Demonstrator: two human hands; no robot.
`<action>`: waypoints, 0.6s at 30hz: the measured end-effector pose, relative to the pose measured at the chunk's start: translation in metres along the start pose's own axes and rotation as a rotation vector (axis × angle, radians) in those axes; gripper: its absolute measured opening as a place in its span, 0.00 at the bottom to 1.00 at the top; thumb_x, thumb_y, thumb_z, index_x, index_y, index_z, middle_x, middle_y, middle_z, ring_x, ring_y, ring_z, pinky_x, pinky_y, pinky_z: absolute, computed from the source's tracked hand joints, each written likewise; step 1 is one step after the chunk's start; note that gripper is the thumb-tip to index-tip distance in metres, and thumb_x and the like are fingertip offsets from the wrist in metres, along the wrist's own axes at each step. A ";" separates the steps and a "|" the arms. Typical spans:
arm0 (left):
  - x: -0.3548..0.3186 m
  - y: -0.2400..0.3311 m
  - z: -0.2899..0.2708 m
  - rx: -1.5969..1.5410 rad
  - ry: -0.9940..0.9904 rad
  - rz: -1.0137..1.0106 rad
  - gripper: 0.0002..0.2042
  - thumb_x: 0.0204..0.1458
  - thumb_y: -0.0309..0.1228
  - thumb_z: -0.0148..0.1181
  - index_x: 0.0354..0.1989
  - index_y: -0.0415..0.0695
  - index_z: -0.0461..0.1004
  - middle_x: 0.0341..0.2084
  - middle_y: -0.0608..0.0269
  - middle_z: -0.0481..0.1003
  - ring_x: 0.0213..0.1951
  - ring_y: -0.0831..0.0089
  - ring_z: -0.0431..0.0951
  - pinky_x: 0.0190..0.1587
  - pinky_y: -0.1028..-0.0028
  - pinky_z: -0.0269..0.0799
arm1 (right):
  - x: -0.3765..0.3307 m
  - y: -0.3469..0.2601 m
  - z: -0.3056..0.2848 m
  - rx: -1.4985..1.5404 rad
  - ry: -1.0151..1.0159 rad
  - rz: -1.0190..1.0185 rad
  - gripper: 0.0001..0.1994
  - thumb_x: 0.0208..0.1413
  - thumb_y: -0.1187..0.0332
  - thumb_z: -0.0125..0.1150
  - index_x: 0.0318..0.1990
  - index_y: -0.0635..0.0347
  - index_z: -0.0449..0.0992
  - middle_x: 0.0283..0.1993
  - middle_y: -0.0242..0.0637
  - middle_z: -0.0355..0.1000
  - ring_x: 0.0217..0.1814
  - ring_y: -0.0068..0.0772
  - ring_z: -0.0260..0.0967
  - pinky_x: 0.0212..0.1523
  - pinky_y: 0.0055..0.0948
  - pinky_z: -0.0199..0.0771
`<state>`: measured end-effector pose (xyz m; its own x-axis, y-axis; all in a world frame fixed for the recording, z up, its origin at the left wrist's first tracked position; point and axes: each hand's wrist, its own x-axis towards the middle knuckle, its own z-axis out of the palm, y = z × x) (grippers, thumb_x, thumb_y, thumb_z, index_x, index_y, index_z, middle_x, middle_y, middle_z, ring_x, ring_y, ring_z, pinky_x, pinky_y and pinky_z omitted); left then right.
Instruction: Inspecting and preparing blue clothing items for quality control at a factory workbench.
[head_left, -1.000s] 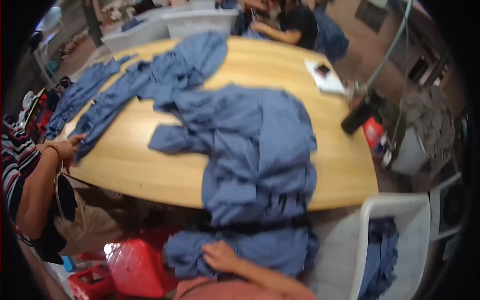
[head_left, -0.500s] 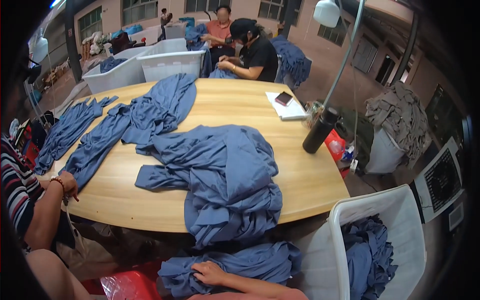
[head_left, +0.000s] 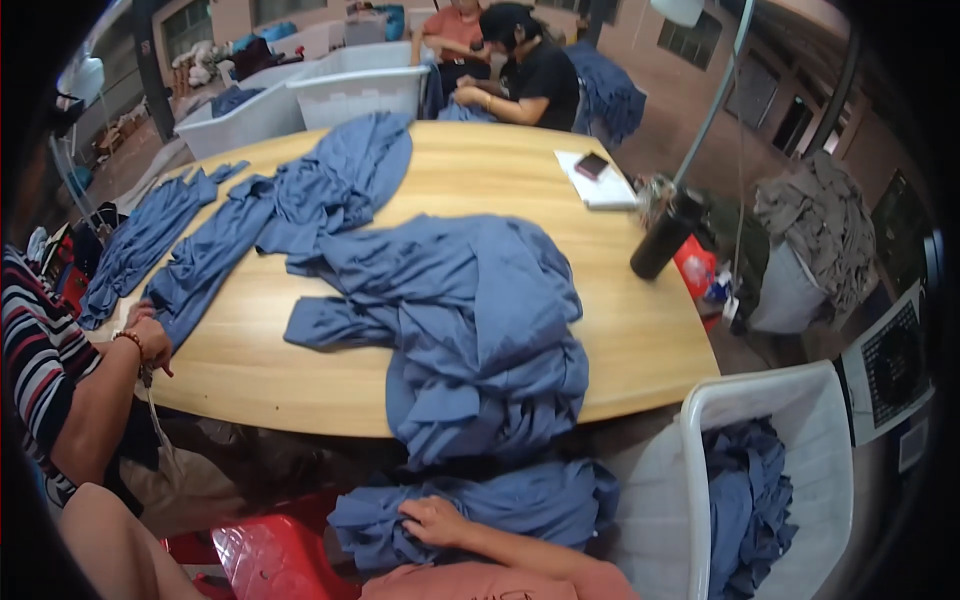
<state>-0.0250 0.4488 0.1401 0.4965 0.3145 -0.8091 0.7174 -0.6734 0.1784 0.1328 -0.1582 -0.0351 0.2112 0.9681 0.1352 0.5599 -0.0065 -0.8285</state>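
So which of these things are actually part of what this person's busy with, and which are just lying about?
In use:
- hand resting on the blue cloth bundle in the lap
- blue garment pile on the wooden table

Lying about:
- dark bottle
- notebook
- phone
- white bin

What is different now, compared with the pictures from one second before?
The camera view tilted upward, so the far end of the table shows more. One hand stays resting on the blue cloth bundle on the lap. The blue garment pile lies as before; the other hand is not seen.
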 end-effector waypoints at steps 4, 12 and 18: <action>0.012 0.006 -0.001 -0.007 -0.092 0.193 0.11 0.38 0.34 0.66 0.23 0.40 0.73 0.26 0.51 0.72 0.29 0.60 0.73 0.39 0.60 0.71 | 0.000 0.008 0.005 0.014 -0.004 -0.004 0.10 0.46 0.65 0.54 0.35 0.58 0.67 0.27 0.48 0.70 0.31 0.50 0.68 0.32 0.44 0.65; 0.002 0.010 -0.025 0.023 -0.279 0.549 0.16 0.36 0.35 0.69 0.25 0.37 0.71 0.24 0.50 0.70 0.29 0.57 0.71 0.42 0.60 0.71 | 0.000 -0.001 -0.002 0.011 -0.017 0.021 0.10 0.46 0.65 0.54 0.35 0.59 0.67 0.28 0.47 0.70 0.32 0.50 0.68 0.33 0.44 0.65; 0.003 0.041 -0.035 0.160 -0.259 0.607 0.15 0.36 0.35 0.68 0.24 0.38 0.71 0.23 0.52 0.70 0.29 0.59 0.71 0.42 0.61 0.70 | 0.000 0.005 0.003 0.000 -0.022 0.035 0.11 0.46 0.65 0.55 0.36 0.58 0.68 0.28 0.46 0.70 0.32 0.49 0.68 0.34 0.43 0.65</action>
<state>0.0231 0.4463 0.1645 0.6408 -0.3077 -0.7034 0.2572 -0.7771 0.5743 0.1334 -0.1574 -0.0409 0.2128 0.9725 0.0944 0.5528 -0.0402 -0.8323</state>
